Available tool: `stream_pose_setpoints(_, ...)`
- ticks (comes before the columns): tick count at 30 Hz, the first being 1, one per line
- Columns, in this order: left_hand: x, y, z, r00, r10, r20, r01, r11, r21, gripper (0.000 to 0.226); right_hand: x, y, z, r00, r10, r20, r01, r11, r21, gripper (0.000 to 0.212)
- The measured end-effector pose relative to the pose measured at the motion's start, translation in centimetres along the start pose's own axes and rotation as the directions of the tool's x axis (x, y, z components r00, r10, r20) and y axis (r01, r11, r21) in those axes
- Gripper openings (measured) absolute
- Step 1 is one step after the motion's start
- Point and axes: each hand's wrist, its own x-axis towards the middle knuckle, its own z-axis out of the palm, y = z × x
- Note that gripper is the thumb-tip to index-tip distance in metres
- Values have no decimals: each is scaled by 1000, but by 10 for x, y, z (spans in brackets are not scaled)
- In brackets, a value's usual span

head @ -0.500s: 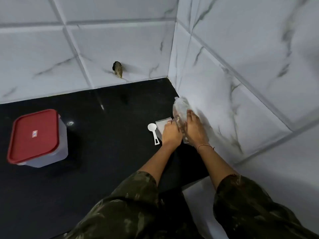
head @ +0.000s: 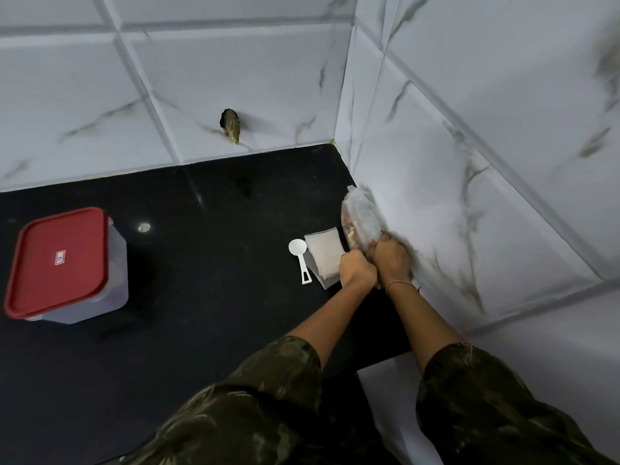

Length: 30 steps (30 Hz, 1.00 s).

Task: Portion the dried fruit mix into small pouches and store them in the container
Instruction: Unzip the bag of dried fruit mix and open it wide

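Left grip (head: pixel 357 267) and right grip (head: pixel 392 255) clasp the dried fruit bag (head: pixel 360 218) low down; I judge it limp, slippery, better pinched near its mouth

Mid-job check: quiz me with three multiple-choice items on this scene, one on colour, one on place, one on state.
1. The lid of the container is: A blue, B red, C green.
2. The scoop lies: A in the container, B left of the pouches, C on the lid.
3. The fruit bag is: A lying untouched, B in the container, C held in both hands.
Key: 1 B, the lid shows red. 2 B, it lies beside them. 3 C, left hand and right hand hold its near end.
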Motion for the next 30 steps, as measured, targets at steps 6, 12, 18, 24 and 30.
stream_pose_setpoints(6,5,0,4,1000,9,-24,-10,1000,-17,27,2,0,4,999,-32,-28,30,997,-68,41)
stream_pose_setpoints(12,10,0,6,999,-13,-32,10,996,-92,32,0,4,5,997,-19,-80,22,999,32,33)
stream_pose_setpoints(18,25,-4,10,994,-77,-82,52,959,-278,24,-8,13,5,975,10,-223,55,958,281,25)
stream_pose_setpoints(24,39,-13,15,987,-113,-113,51,893,-447,17,-15,10,0,942,26,-334,104,926,364,22)
stream_pose_setpoints(30,16,-18,-36,970,-105,-218,-23,857,-516,21,-25,-27,-8,924,-62,-376,223,889,400,27)
